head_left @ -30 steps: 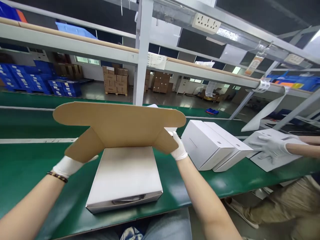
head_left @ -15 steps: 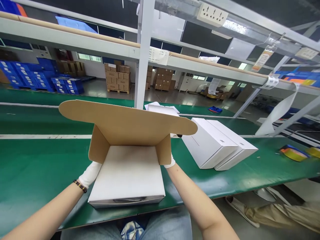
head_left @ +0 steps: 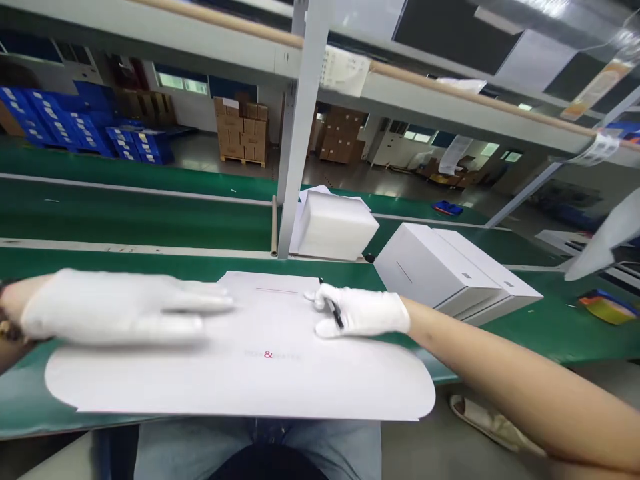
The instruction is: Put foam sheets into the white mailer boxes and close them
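Observation:
A white carton point(head_left: 260, 363) with small red print lies in front of me on the green belt point(head_left: 125, 227), its wide lid folded down over it toward me. My left hand point(head_left: 125, 308), in a white glove and blurred by motion, lies flat on the lid's left part with fingers stretched out. My right hand point(head_left: 360, 312), also gloved, rests on the lid's far right part with fingers curled around a small dark pen-like object.
Two white boxes point(head_left: 455, 273) lie side by side on the belt at right. A stack of white sheets point(head_left: 333, 227) stands behind the carton beside a grey post point(head_left: 300, 127). A yellow tape roll point(head_left: 607, 308) sits far right. Shelving runs overhead.
The brown inside of the lid was standing up; now the lid is folded down over the box, white side up. Both hands moved from the side flaps onto the lid. View tilted down.

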The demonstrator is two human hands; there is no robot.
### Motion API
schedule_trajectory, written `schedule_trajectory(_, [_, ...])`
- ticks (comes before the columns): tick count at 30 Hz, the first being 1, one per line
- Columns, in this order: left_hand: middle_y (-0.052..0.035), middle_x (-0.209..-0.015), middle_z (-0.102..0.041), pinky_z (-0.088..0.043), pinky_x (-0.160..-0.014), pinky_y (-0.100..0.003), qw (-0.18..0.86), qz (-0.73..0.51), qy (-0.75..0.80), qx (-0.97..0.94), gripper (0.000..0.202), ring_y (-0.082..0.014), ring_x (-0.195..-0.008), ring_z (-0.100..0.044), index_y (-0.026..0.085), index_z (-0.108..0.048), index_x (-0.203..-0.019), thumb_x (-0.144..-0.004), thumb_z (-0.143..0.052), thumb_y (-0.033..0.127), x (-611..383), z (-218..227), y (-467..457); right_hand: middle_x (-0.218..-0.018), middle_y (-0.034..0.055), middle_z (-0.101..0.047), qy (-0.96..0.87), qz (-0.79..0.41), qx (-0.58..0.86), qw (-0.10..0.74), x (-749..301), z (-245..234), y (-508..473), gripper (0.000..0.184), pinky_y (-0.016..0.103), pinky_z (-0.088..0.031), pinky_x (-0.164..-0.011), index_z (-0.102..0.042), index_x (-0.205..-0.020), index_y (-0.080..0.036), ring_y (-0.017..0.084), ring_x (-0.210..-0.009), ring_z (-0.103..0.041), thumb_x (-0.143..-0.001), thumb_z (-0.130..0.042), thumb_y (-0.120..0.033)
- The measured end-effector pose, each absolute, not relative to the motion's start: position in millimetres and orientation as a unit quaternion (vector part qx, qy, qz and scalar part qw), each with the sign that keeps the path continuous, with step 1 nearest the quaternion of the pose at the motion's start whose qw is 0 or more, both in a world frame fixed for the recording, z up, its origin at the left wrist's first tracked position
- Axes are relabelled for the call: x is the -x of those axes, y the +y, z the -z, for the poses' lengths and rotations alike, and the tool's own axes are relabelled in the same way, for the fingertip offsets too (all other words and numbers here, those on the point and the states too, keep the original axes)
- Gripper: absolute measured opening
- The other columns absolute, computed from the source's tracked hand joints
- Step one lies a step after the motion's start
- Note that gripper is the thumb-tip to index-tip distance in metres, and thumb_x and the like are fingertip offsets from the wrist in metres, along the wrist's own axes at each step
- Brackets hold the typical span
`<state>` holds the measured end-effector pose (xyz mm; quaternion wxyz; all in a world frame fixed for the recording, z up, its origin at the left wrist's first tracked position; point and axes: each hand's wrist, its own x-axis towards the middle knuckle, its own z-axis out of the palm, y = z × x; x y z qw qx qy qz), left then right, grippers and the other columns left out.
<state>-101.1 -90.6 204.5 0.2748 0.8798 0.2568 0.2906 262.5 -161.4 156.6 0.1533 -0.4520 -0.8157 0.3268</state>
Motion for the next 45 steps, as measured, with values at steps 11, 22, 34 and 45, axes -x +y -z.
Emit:
schedule_trajectory(11, [-0.0103, -0.140, -0.054, -0.027, -0.107, -0.054, -0.081, -0.137, 0.172, -0.972, 0.060, -0.0364, -0.128, -0.045, 0.033, -0.044, -0.143, -0.088, -0.053, 0.056, 69.6, -50.1, -153.2, -0.112, 0.0198, -0.058, -0.877, -0.009, 0.422, 0.229, -221.8, -49.5, -214.4, 0.047, 0.057, -0.042, -0.090, -0.053, -0.082, -0.018, 0.034, -0.103, -0.049, -0.068, -0.067, -0.061])
schedule_trajectory(22, [-0.0148, -0.144, -0.047, -0.024, -0.111, -0.054, -0.083, -0.044, 0.334, -0.938, 0.069, -0.0378, -0.136, -0.035, 0.026, -0.048, -0.141, -0.079, -0.067, 0.048, -1.4, -60.7, -55.4, -0.149, 0.0259, -0.034, -0.831, -0.022, 0.552, 0.063, -236.2, -62.9, -96.6, 0.077, 0.061, -0.018, -0.112, -0.056, -0.116, -0.009, 0.046, -0.137, -0.026, -0.051, -0.085, -0.040])
schedule_trajectory(34, [-0.0163, -0.146, -0.045, -0.028, -0.110, -0.054, -0.082, -0.054, 0.360, -0.928, 0.067, -0.0371, -0.136, -0.034, 0.021, -0.050, -0.139, -0.079, -0.066, 0.048, -11.5, -63.8, -49.9, -0.133, 0.0181, -0.052, -0.799, -0.042, 0.577, 0.164, -235.3, -63.6, -88.5, 0.067, 0.054, -0.035, -0.104, -0.059, -0.108, -0.014, 0.039, -0.123, -0.042, -0.052, -0.082, -0.044])
schedule_trajectory(45, [-0.0213, -0.154, -0.029, -0.029, -0.112, -0.061, 0.322, -0.276, 0.619, -0.661, 0.083, -0.0397, -0.142, -0.025, 0.008, -0.024, -0.152, -0.089, -0.031, 0.062, 54.5, -31.9, -107.7, -0.122, 0.0140, -0.055, -0.431, -0.358, 0.599, 0.572, -252.7, 4.3, -165.2, 0.049, 0.049, -0.043, -0.100, -0.039, -0.096, -0.025, 0.029, -0.124, -0.050, -0.065, -0.070, -0.046])
